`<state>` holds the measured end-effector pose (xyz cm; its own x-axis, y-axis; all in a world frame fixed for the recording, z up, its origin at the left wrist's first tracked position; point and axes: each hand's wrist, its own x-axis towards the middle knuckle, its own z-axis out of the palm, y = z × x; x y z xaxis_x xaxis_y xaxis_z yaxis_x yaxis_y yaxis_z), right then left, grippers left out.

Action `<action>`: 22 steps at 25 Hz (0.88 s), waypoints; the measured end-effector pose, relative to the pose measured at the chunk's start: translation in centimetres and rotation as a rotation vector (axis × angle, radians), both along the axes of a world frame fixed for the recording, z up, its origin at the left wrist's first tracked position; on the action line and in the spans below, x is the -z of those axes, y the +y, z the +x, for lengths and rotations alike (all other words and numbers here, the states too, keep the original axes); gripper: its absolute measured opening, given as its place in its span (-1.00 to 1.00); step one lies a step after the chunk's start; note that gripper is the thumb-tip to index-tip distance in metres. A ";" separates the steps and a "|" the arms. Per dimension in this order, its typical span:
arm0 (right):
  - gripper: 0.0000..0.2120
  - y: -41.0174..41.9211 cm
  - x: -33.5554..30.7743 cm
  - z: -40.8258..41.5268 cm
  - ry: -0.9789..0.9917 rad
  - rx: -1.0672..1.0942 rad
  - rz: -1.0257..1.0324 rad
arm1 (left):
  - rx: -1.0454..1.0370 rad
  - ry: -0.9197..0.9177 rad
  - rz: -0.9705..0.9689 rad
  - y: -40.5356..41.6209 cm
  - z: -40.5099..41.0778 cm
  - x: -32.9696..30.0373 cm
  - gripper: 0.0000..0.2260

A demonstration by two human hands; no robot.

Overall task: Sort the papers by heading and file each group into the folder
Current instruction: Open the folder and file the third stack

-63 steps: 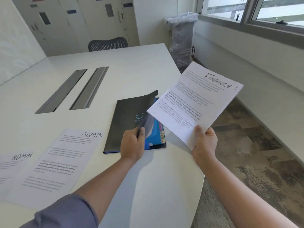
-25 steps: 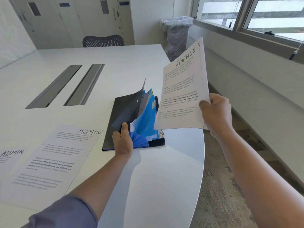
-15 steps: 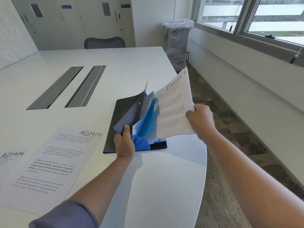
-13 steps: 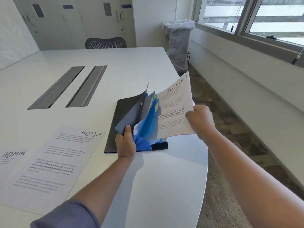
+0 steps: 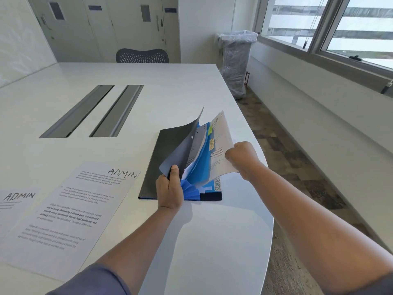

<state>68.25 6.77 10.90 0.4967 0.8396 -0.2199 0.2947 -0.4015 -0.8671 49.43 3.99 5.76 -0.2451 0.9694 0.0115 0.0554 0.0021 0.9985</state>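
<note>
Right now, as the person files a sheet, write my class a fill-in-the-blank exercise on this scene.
1. The left hand holds up the folder's dark ____.
2. The right hand slides a paper into the ____.
3. Two sheets on the table are headed ____.
4. A lined ____ stands under the window.

Missing words: cover; folder; ADMIN; bin

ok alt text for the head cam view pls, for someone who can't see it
A person's right hand slides a sheet of paper into an open blue expanding folder on a white table, while the left hand holds up its dark cover. Two sheets headed ADMIN lie to the left.
</note>
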 end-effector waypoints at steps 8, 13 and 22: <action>-0.84 0.1 1.3 -0.6 -0.037 0.019 -0.013 | 0.075 0.113 0.118 0.8 -0.7 1.2 -0.58; -0.84 0.3 2.1 -2.5 0.050 -0.079 -0.080 | 0.137 0.215 0.136 1.4 -0.6 2.8 -0.68; -0.93 -1.1 3.7 -1.7 0.100 -0.047 -0.097 | 0.262 0.375 0.251 1.9 -0.6 4.6 -0.61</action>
<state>66.58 5.63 7.25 0.4289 0.8338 -0.3476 0.2292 -0.4727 -0.8509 48.85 5.87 1.20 0.0709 0.9538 0.2920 0.3760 -0.2967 0.8778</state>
